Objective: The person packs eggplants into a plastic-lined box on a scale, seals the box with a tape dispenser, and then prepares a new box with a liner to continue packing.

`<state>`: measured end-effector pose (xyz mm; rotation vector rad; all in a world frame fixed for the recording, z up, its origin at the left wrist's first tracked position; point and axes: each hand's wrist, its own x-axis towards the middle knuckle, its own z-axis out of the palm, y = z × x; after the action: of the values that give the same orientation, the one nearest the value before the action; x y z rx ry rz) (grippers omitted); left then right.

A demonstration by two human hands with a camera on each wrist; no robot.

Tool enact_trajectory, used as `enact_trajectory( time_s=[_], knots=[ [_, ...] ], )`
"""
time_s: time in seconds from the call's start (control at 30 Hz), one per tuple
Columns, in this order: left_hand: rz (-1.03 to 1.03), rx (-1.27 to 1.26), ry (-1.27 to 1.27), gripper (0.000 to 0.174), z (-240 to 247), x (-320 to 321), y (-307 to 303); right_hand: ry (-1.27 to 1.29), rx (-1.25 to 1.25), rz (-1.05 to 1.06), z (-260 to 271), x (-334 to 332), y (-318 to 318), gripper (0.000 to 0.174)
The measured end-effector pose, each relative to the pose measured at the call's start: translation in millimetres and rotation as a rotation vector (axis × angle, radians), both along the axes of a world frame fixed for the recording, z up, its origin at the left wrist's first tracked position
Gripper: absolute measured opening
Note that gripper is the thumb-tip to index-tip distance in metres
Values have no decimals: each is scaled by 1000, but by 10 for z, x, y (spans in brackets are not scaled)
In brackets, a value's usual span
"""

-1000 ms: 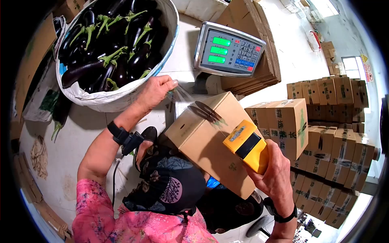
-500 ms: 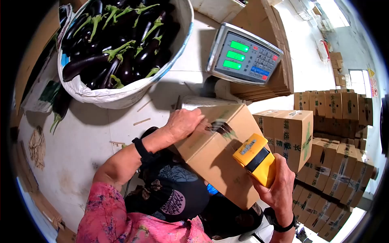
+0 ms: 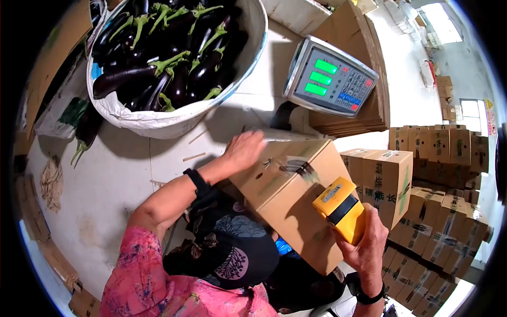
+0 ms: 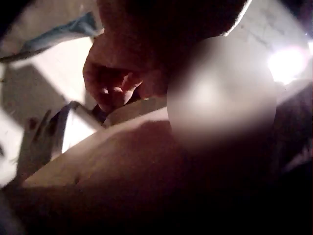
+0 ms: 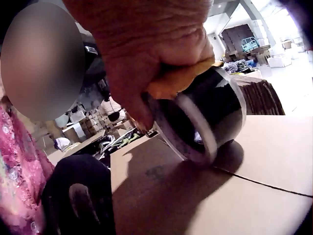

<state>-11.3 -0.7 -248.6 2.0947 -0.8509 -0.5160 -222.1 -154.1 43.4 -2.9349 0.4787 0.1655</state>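
A cardboard carton point(image 3: 296, 201) lies at a slant before the person's knees, its top seam showing. On its upper part, shiny tape point(image 3: 296, 165) crosses the edge over a dark printed picture. My right hand point(image 3: 369, 232) grips a yellow tape dispenser point(image 3: 343, 208) above the carton's right part. The right wrist view shows its tape roll point(image 5: 215, 107) right at the cardboard by the seam. My left hand point(image 3: 245, 150), fingers blurred, is at the carton's far left edge; in the left wrist view, that hand point(image 4: 117, 73) shows loosely bent fingers close to the cardboard.
A white-lined tub point(image 3: 174, 124) of eggplants point(image 3: 129, 79) stands at the upper left. An electronic scale display point(image 3: 332, 76) stands beyond the carton, before flattened cardboard point(image 3: 377, 68). Another carton point(image 3: 380, 182) stands at the right, with stacked cartons point(image 3: 438, 227) behind it.
My left hand has come down from the stretched tape to the carton's end, and the tape now lies against the cardboard. The right hand keeps its grip on the dispenser. The head view has shifted slightly.
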Motion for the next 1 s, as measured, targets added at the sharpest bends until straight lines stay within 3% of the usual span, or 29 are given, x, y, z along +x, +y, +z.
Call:
enact_trajectory(
  time_s=[0.1,0.13,0.2,0.27,0.33,0.4,0.47,0.53,0.6,0.67,0.7,0.73,0.8,0.9,0.97,1.0],
  knots=[
    [-4,-565,333,41,525,103,-351,-24,58,-28,-3,32,41,58],
    [-63,-593,366,48,597,18,-482,-22,70,-38,-4,32,30,60],
    [-241,-692,70,51,393,-104,-642,2,70,-25,-6,31,1,60],
    [-246,-406,503,53,-51,-57,-630,-15,66,-17,5,29,-15,59],
    [-74,-248,543,52,-624,-168,-539,-62,66,-14,-23,23,-13,57],
    [-76,-121,427,52,-742,-162,-397,-65,79,-1,-21,12,-1,56],
    [-213,107,182,51,-270,48,-419,-85,76,22,-23,14,-26,56],
    [17,-301,284,49,524,65,-391,-21,126,-4,24,17,-22,59],
    [-32,-532,344,47,1244,111,-456,-58,137,1,13,6,-29,60],
    [-118,-530,142,45,1671,0,-557,-54,114,26,44,4,-40,58],
    [-159,-529,42,45,1797,-81,-606,-61,104,34,53,3,-40,55],
    [-126,-491,-233,43,1577,-204,-721,-74,105,44,59,-3,-52,54],
    [-116,-316,-141,43,1649,-267,-718,-92,109,59,74,-26,-82,51],
    [-235,-173,-514,50,1645,-270,-722,-29,67,108,147,-102,-78,51],
    [-218,-38,-453,53,1649,-311,-713,-3,71,94,206,-271,-133,54],
    [-169,39,-371,53,1886,-370,-675,-4,78,85,234,-405,-197,55]
  ],
)
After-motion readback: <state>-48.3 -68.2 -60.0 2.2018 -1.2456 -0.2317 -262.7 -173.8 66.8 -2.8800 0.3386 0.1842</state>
